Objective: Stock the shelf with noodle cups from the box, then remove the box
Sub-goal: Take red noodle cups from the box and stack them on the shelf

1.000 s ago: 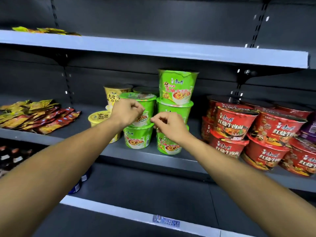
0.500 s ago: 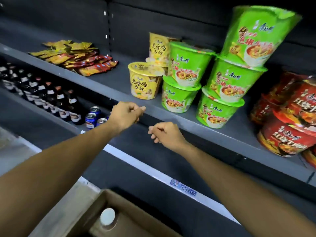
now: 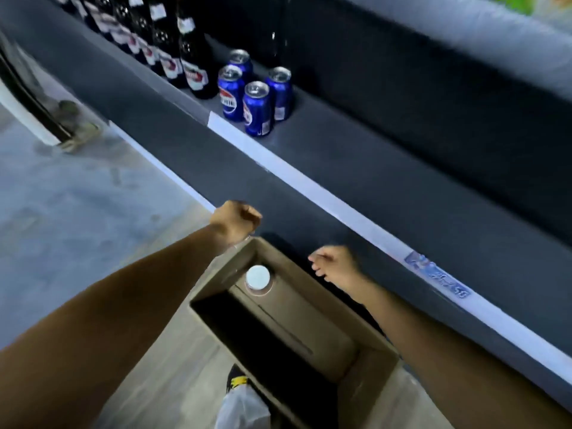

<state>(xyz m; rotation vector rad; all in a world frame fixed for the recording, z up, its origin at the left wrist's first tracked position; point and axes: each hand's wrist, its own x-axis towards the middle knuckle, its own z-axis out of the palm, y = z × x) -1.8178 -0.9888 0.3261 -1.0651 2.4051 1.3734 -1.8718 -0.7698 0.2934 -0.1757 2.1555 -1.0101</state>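
An open brown cardboard box [image 3: 365, 371] stands on the floor below me, against the shelf unit. Inside it one noodle cup [image 3: 257, 278] stands upside down in the far corner, its white round base facing up; the rest of the inside looks bare and dark. My left hand [image 3: 236, 219] hovers over the box's far left corner, fingers curled, holding nothing. My right hand [image 3: 332, 264] hangs above the box's right wall, fingers loosely curled and blurred, also with nothing in it. A sliver of a green noodle cup [image 3: 526, 3] shows at the top right.
The lowest shelf [image 3: 325, 144] carries several blue cans [image 3: 258, 108] and a row of dark bottles [image 3: 192, 66] further left. A white price rail [image 3: 356, 218] runs along its front edge. Grey floor [image 3: 77, 212] spreads to the left. My shoe [image 3: 236, 382] is beside the box.
My view has swung down from the noodle shelf to the box on the floor. Both hands came away from the green cups and dropped to just above the box.
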